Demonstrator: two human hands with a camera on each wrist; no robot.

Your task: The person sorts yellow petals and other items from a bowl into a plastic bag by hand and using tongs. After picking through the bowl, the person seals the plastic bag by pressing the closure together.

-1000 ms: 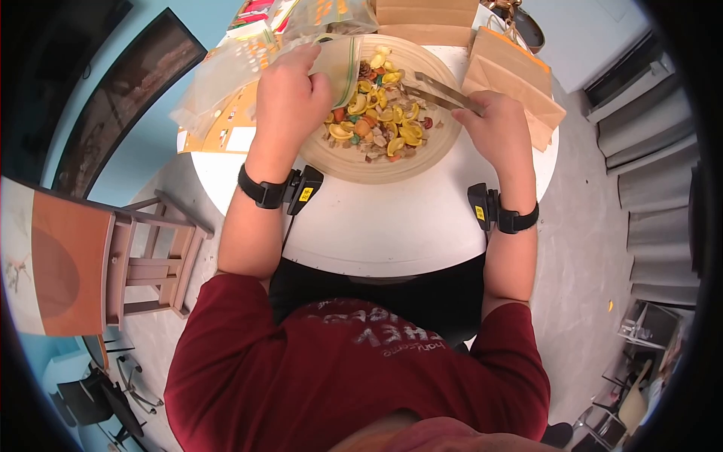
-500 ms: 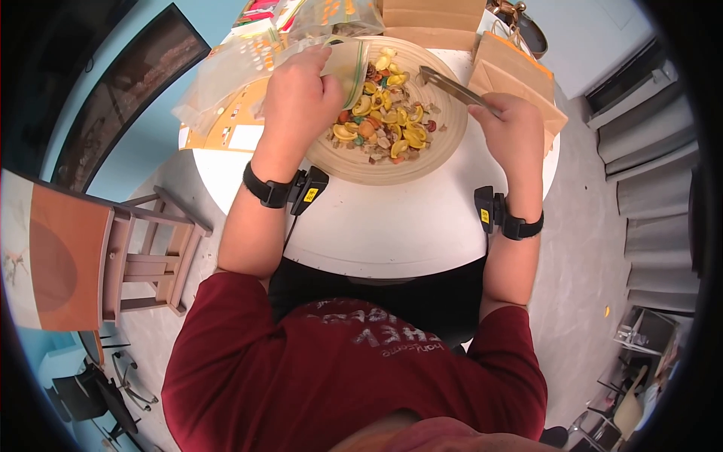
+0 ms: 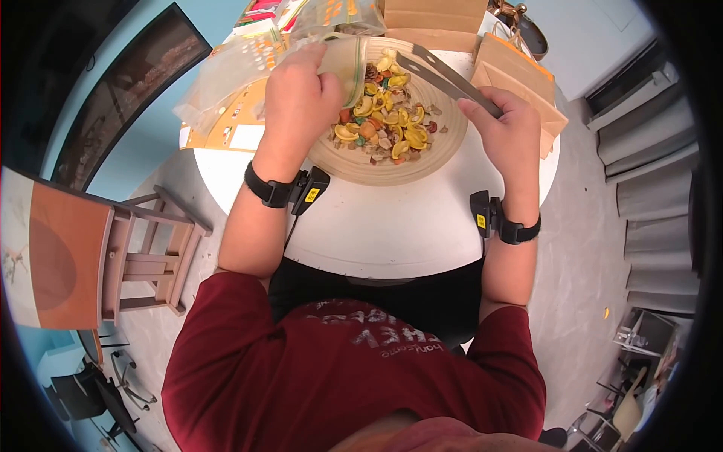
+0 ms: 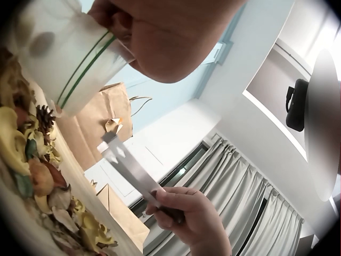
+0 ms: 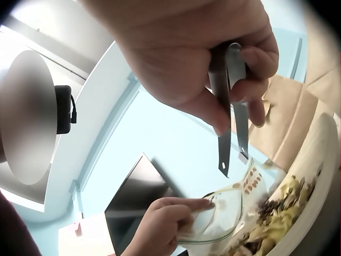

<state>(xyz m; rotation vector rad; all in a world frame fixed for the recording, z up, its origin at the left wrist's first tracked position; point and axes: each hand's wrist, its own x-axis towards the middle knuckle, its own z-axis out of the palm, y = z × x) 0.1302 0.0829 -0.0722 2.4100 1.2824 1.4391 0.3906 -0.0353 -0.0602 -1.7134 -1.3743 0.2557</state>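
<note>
My left hand (image 3: 301, 94) grips the rim of a clear zip bag (image 3: 348, 71) with green seal lines, its mouth over the left side of a round wooden plate (image 3: 444, 143). On the plate lies a heap of potpourri (image 3: 388, 113): yellow curled pieces, orange and teal bits, brown chips. A small pine cone (image 4: 45, 114) shows in the left wrist view. With thumb and fingers my right hand (image 3: 508, 124) holds metal tongs (image 3: 444, 79) above the plate's far right side. The tong tips are spread, with nothing between them in the right wrist view.
Brown paper bags (image 3: 516, 79) stand at the right and back of the white table (image 3: 376, 233). More clear zip bags (image 3: 233, 75) lie at the left over an orange-yellow sheet (image 3: 226, 128). A wooden chair (image 3: 154, 264) stands left of the table.
From low over the heap, the tongs moved right and their tips came together. Now they point left towards the zip bag's side, tips apart. The left hand shifted slightly right with the bag.
</note>
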